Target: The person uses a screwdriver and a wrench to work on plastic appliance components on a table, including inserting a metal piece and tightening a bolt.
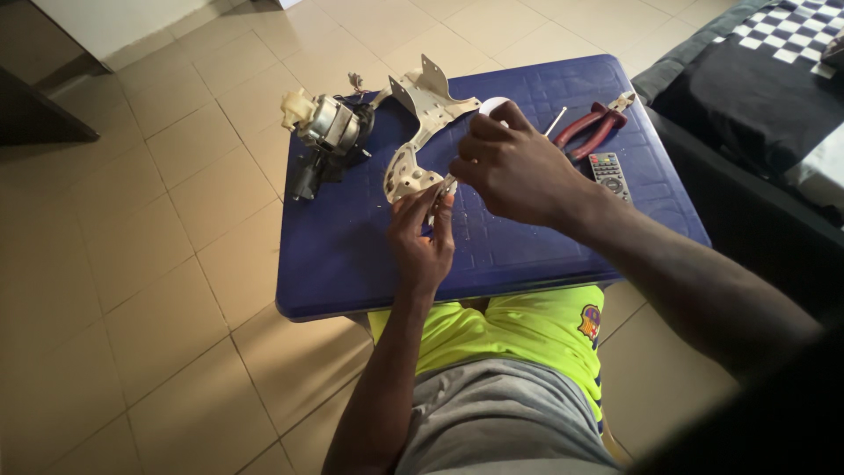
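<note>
Left hand (423,236) pinches the bracket's (413,132) lower end; right hand (510,163) grips a thin tool at the same spot, near the blue table's (352,273) front edge. Motor (327,132) sits back-left, pliers (591,127) and remote (608,173) right; front-left corner bare.

A blue plastic table (527,255) with rounded corners and a faint moulded square pattern stands on a floor of pale beige tiles (132,264); at its far left corner lies a small electric motor (327,134) with a cream fitting and a dark underside; beside it rests a pale, curved metal bracket (420,123) with holes; towards the far right lie red-handled pliers (595,126), a thin white stick (555,120) just left of them, and a dark remote control (609,173) nearer the front.
</note>
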